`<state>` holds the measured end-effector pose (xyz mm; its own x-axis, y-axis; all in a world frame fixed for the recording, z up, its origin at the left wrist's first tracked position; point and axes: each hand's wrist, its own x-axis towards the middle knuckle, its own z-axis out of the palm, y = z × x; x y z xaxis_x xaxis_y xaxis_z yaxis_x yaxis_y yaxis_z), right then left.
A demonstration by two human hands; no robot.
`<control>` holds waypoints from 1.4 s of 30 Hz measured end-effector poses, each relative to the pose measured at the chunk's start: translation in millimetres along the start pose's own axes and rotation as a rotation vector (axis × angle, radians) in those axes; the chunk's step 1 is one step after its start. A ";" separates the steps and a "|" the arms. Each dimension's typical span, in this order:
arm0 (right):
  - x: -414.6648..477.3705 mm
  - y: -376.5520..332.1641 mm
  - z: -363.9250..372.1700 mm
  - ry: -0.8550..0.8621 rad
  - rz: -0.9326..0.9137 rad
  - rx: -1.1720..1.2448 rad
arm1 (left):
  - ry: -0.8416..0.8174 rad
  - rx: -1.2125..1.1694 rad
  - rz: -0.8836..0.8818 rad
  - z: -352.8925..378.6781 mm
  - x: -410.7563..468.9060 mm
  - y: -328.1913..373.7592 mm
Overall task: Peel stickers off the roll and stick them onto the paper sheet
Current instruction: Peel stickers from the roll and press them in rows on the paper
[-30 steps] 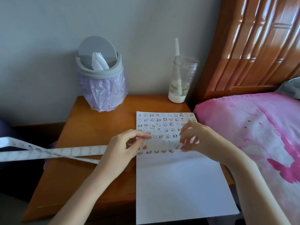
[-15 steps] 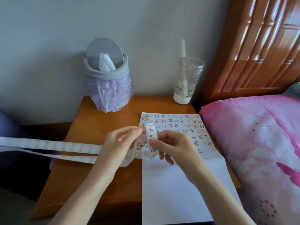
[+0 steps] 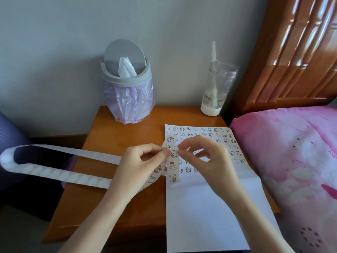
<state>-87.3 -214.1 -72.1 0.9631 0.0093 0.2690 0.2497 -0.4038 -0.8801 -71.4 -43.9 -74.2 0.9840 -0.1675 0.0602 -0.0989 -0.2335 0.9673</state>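
A white paper sheet (image 3: 206, 212) lies on the wooden nightstand (image 3: 116, 136), its far half covered with rows of small cartoon stickers. My left hand (image 3: 140, 167) grips the white sticker strip (image 3: 172, 167), whose used backing (image 3: 60, 175) loops far out to the left. Its free end, printed with stickers, hangs over the sheet's left edge. My right hand (image 3: 202, 159) pinches a sticker at the strip's top, thumb and forefinger meeting my left fingertips.
A grey swing-lid bin (image 3: 125, 88) with a purple liner stands at the back of the nightstand. A clear bottle (image 3: 218, 88) with a white base stands at the back right. A pink-covered bed (image 3: 291, 161) and wooden headboard flank the right side.
My right hand left the sheet, came to the strip and now pinches a sticker at its top. My left hand raised the strip's end, and the backing loop swung wider.
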 end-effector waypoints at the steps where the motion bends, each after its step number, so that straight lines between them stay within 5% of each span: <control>1: -0.6 0.6 0.9 -0.010 0.005 0.008 | 0.000 0.009 0.001 -0.1 0.0 -0.2; 21: -0.6 4.9 9.0 -0.064 0.044 0.147 | -0.078 -0.137 -0.143 -4.0 -2.4 5.1; 42: 3.1 8.3 3.3 -0.171 -0.045 0.105 | -0.096 -0.039 -0.136 -3.7 0.2 1.0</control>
<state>-81.9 -214.3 -79.8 0.9515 0.1841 0.2463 0.2933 -0.3023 -0.9070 -70.8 -40.6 -72.3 0.9692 -0.2279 -0.0939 0.0419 -0.2231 0.9739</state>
